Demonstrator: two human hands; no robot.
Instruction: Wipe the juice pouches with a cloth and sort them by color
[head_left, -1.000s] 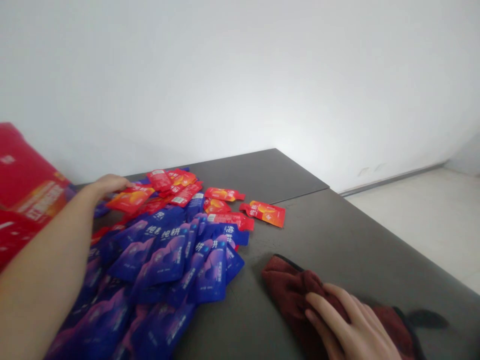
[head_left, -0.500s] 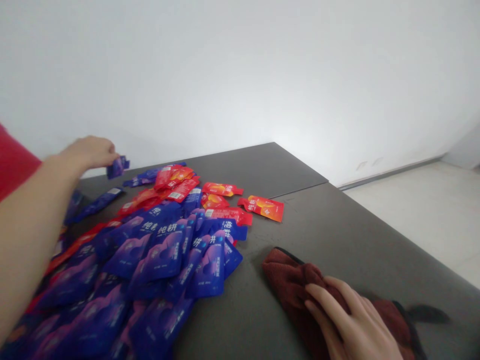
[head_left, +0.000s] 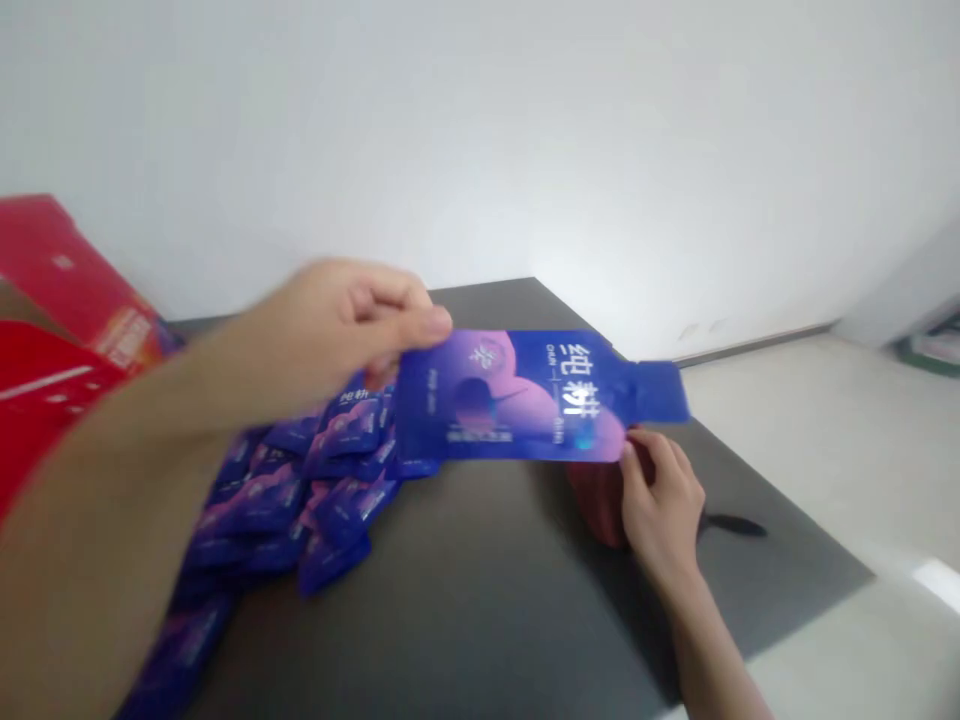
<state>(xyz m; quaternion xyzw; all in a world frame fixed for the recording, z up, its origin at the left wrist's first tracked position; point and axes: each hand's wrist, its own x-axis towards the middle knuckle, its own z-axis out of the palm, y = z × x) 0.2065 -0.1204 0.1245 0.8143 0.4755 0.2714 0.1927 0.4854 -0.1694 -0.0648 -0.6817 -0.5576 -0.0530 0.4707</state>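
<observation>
Over the flat grey bench [head_left: 465, 600], inward of its far corner, the left hand [head_left: 360, 315] pinches a glossy blue-purple plastic pouch [head_left: 532, 400], brought from the far-left edge. The right hand [head_left: 664, 500], grip unclear, can now reach it.

Blue-and-purple pouch [head_left: 506, 395] with white characters, held up sideways above the tabletop [head_left: 465, 590], narrow neck pointing toward its right edge, dark red cloth [head_left: 598, 505] lying on the tabletop, partly hidden behind the pouch.
</observation>
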